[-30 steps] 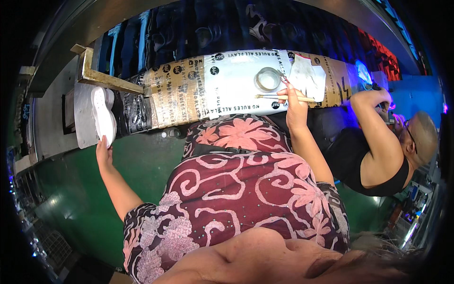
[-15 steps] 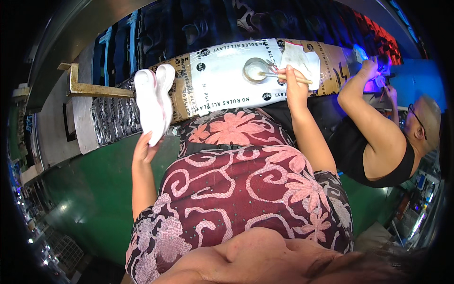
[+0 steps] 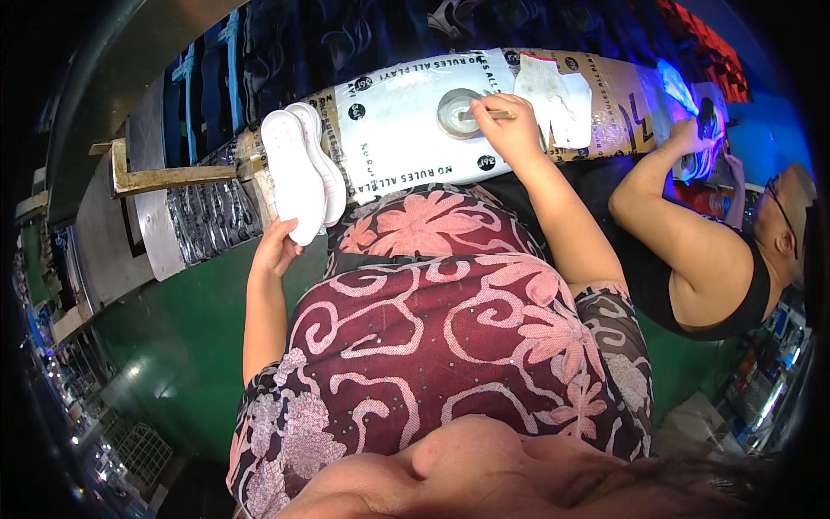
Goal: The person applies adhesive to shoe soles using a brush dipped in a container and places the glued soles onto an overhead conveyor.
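Closed on the near end of a white shoe sole (image 3: pixel 292 169), my left hand (image 3: pixel 277 248) keeps it at the left part of the covered bench. A second white sole (image 3: pixel 332 180) lies just right of it, partly hidden behind the first; whether my fingers reach it I cannot tell. My right hand (image 3: pixel 512 131) is closed round a brush (image 3: pixel 493 114) with a pale handle. The brush end is over a round bowl (image 3: pixel 444 119) of whitish liquid, and its bristles are hard to make out.
White plastic sheet (image 3: pixel 393 130) and brown cardboard cover the bench. White cloth gloves (image 3: pixel 566 108) lie right of the bowl. A rusty metal bracket (image 3: pixel 177 179) juts in at the left. Dark racks stand behind. At the right a co-worker (image 3: pixel 692 251) handles a blue-lit shoe.
My right hand has shifted left, bringing the brush further over the bowl. The soles have moved right and fanned apart, with my left hand still on one. The co-worker's shoe has turned.
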Tool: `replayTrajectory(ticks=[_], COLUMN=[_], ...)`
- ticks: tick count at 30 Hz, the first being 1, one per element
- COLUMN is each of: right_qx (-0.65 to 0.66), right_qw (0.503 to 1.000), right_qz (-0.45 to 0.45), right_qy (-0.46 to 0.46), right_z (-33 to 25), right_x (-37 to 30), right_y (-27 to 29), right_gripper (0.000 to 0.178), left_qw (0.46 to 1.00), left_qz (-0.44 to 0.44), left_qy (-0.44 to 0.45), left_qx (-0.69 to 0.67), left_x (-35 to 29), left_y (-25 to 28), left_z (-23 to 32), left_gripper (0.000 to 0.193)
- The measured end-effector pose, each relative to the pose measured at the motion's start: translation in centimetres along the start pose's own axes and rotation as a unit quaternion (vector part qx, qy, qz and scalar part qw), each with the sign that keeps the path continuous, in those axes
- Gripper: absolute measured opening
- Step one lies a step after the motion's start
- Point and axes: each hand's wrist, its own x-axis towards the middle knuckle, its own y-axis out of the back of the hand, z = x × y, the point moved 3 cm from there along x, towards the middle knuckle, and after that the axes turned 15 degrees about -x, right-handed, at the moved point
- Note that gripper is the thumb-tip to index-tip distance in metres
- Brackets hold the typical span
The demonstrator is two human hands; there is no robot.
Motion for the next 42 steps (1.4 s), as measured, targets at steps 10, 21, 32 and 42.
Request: replayTrajectory(ticks=[10,21,32,42], right_qx=[0.141,0.210,0.430,0.178], right_qw=[0.985,0.965,0.893,0.966], right_qz=[-0.001,0.061,0.016,-0.015], right_qy=[-0.101,-0.145,-0.132,0.185], right_z=[-1.9,-1.5,-7.6,-13.7], right_x=[-0.4,-1.2,-2.5,-1.4], right_y=[3.0,3.9,5.9,5.7], right_gripper=[0.023,0.029,0.032,0.030], left_qw=[0.996,0.934,0.866,0.850], left_qz=[-0.007,-0.004,-0.025,-0.043], left_qy=[-0.067,-0.338,-0.453,-0.479], left_qx=[-0.054,0.115,0.210,0.215], left_x=[-1.0,-2.1,-2.2,-2.5], left_y=[-4.7,-13.2,-16.9,-18.3], left_z=[2.4,4.8,5.0,4.7], left_gripper=[0.040,0.027,0.037,0.041])
